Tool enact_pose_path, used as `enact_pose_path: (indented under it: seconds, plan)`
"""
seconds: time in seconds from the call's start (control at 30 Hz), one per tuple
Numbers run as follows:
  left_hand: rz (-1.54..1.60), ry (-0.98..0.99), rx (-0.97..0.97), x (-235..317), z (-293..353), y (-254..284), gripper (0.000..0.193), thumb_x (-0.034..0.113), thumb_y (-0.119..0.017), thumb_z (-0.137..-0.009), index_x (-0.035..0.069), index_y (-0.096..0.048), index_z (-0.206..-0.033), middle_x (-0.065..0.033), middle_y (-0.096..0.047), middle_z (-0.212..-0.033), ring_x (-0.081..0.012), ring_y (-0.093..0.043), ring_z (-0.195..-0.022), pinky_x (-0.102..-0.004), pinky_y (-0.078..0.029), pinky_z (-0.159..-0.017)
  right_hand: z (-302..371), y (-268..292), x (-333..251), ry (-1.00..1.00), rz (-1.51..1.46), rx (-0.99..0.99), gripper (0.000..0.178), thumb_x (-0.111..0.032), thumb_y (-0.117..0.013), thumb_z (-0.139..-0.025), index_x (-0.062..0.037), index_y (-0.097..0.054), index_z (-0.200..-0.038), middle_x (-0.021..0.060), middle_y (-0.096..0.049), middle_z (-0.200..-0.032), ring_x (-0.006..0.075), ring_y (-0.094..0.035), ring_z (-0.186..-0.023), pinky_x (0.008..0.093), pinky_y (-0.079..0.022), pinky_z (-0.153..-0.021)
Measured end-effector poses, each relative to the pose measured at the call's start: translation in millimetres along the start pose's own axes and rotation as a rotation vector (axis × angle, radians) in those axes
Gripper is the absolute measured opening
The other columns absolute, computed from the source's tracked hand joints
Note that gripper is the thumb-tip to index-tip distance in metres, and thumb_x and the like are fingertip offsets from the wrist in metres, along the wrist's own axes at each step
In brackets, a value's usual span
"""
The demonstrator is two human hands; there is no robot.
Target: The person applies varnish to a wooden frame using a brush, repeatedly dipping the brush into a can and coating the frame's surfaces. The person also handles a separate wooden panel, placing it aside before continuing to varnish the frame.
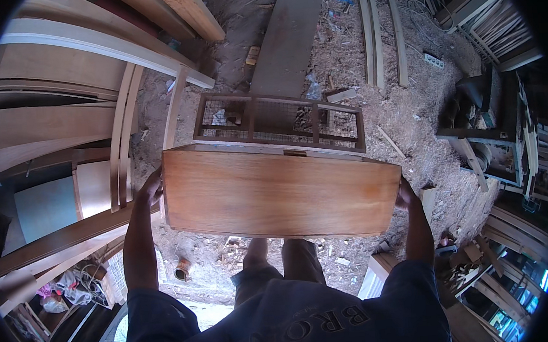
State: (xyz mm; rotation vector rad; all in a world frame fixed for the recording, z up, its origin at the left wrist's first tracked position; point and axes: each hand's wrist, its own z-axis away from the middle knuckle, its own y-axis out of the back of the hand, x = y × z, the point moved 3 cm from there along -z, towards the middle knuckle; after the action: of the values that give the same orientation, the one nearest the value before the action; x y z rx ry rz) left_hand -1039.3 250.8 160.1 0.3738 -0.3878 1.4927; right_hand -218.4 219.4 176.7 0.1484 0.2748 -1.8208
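In front of my body is a long wooden box (281, 189), its smooth, varnished orange-brown side facing up toward me. My left hand (154, 187) grips its left end, and my right hand (405, 193) grips the right end. Both hands are partly hidden behind the box's edges. Along its far edge sits a small dark notch or fitting (295, 153). Just beyond lies a dark wooden frame (251, 116) with wire mesh and several openings; I cannot tell whether it is joined to the box.
Boards and panels (49, 133) are stacked at the left. Long strips (369, 31) and a wide plank (290, 36) lie on the debris-strewn floor ahead. A dark machine-like stand (483, 112) and a power strip (433, 61) are at right. A small can (182, 269) lies near my feet.
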Motion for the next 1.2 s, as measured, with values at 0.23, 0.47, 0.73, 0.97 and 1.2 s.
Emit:
enact_pose_path:
  seconds: [0.23,0.47,0.73,0.97,1.2]
  plan:
    - [0.011,0.123,0.0,12.0,15.7,0.8,0.082,0.075,-0.036,-0.095,0.017,-0.038,-0.153,-0.0046,-0.053,-0.145,-0.0213,-0.054,-0.127,-0.0386,-0.046,-0.096,2.0,-7.2,13.1,0.058,-0.075,-0.114,0.074,-0.067,-0.039,-0.098,-0.0077,-0.049,-0.142,0.0145,-0.057,-0.138,0.0281,-0.059,-0.122,0.049,-0.049,-0.102]
    - [0.068,0.06,0.043,20.1,21.1,-10.9,0.075,0.076,-0.034,-0.095,0.016,-0.055,-0.137,-0.004,-0.067,-0.123,-0.0128,-0.063,-0.094,-0.0331,-0.051,-0.071,7.8,-14.3,10.2,0.058,0.031,-0.007,0.062,-0.058,-0.045,-0.099,-0.0093,-0.053,-0.137,0.0115,-0.064,-0.127,0.0255,-0.065,-0.112,0.0478,-0.055,-0.094]
    - [0.069,0.044,0.044,-21.3,74.6,28.0,0.07,0.069,-0.029,-0.1,0.012,-0.062,-0.12,0.0076,-0.055,-0.072,-0.0015,-0.028,-0.046,-0.0196,-0.023,-0.039,72.3,-20.2,-31.8,0.185,0.102,0.053,0.054,-0.052,-0.041,-0.102,-0.0108,-0.055,-0.134,0.0105,-0.065,-0.123,0.0256,-0.067,-0.106,0.045,-0.057,-0.088]
    - [-0.042,0.258,0.131,-73.1,213.0,16.6,0.064,0.076,-0.03,-0.096,0.019,-0.058,-0.093,0.0106,-0.032,-0.054,-0.0027,-0.021,-0.038,-0.023,-0.017,-0.033,118.3,-15.5,-129.2,0.137,0.387,0.166,0.06,-0.057,-0.04,-0.102,-0.014,-0.047,-0.143,0.0049,-0.061,-0.132,0.0258,-0.063,-0.114,0.0475,-0.056,-0.088]
    - [0.333,0.148,0.32,-154.2,293.4,-68.5,0.055,0.066,-0.041,-0.099,0.017,-0.064,-0.109,0.0124,-0.037,-0.052,-0.0008,-0.027,-0.035,-0.0209,-0.021,-0.033,107.9,-74.1,-231.2,0.276,0.817,0.21,0.059,-0.057,-0.038,-0.102,-0.0116,-0.054,-0.136,0.0058,-0.07,-0.114,0.0214,-0.069,-0.095,0.0378,-0.058,-0.075]
